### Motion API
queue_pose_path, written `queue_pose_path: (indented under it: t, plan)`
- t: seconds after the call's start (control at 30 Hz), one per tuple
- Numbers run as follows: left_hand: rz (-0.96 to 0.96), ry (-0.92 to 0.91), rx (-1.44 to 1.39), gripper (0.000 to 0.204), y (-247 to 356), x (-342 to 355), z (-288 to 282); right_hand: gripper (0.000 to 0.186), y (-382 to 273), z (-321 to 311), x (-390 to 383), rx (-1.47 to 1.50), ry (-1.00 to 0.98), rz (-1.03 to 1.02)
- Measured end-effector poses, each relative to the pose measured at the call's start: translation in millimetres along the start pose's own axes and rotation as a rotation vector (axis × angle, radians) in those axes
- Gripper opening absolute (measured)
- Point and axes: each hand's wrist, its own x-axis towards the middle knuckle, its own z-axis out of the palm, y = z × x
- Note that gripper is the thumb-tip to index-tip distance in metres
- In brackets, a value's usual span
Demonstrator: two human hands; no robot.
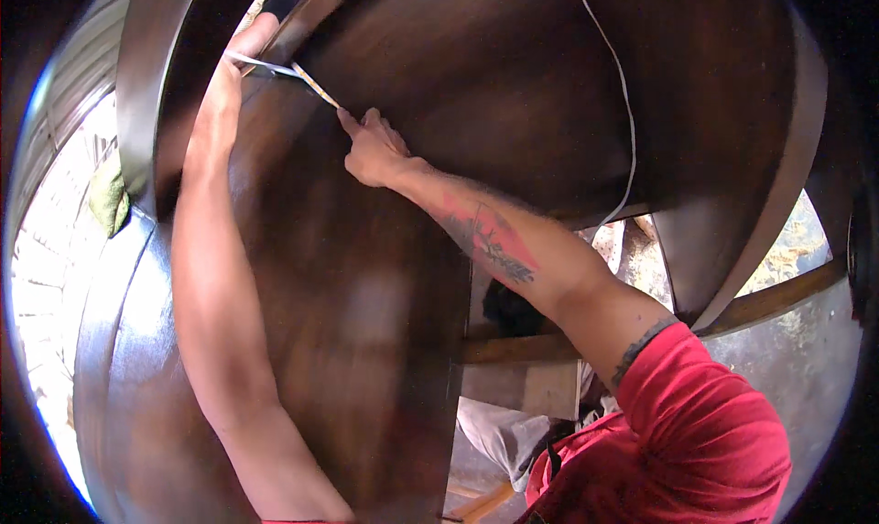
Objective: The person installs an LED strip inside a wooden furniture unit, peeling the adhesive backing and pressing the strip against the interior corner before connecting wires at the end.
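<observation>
High at upper left, my left hand (249,46) is closed at a narrow wooden edge (307,20), beside a dark shaft with a black band (275,4); what its fingers hold is unclear. A thin white strip (265,65) crosses from that hand to a yellow-and-white marked strip (311,82), angled across the dark brown wooden panel (430,84). My right hand (371,147) pinches the lower end of the marked strip, its other fingers curled. Both bare forearms reach over the wood.
A white cord (624,93) hangs across the panel at right. Curved wooden members (787,130) and a lower rail (778,293) frame bright openings. A green cloth (110,194) lies at far left. Grey fabric (494,432) shows below, beside my red shirt.
</observation>
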Motion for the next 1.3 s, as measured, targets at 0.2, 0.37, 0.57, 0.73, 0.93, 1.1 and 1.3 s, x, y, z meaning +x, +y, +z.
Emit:
queue_pose_path:
  t: [0.2,0.37,0.57,0.73,0.93,1.1,1.3]
  plan:
    - [-0.123,0.115,-0.073,0.034,-30.7,12.7,8.1,0.073,-2.1,-1.7,-0.3,-0.014,-0.023,0.007]
    - [-0.221,0.106,-0.186,0.035,-64.3,46.2,12.3,0.074,-6.3,3.0,-1.3,0.002,0.004,-0.013]
    - [-0.253,-0.016,-0.536,0.055,-30.9,33.2,43.9,0.074,11.7,-9.4,8.1,-0.034,-0.007,0.030]
    - [-0.119,0.109,-0.674,0.061,-107.9,60.5,33.3,0.075,-1.5,-0.9,3.6,-0.066,0.009,-0.023]
    - [-0.080,0.185,-0.584,0.060,-100.6,50.2,27.7,0.076,2.5,4.2,4.3,-0.053,-0.035,-0.020]
    - [-0.046,0.244,-0.495,0.059,-84.6,42.5,22.8,0.076,-1.8,-3.2,10.3,-0.073,-0.021,0.000]
    - [0.060,0.220,-0.333,0.058,-79.0,48.8,44.5,0.075,-6.4,-5.0,6.9,-0.066,-0.074,0.026]
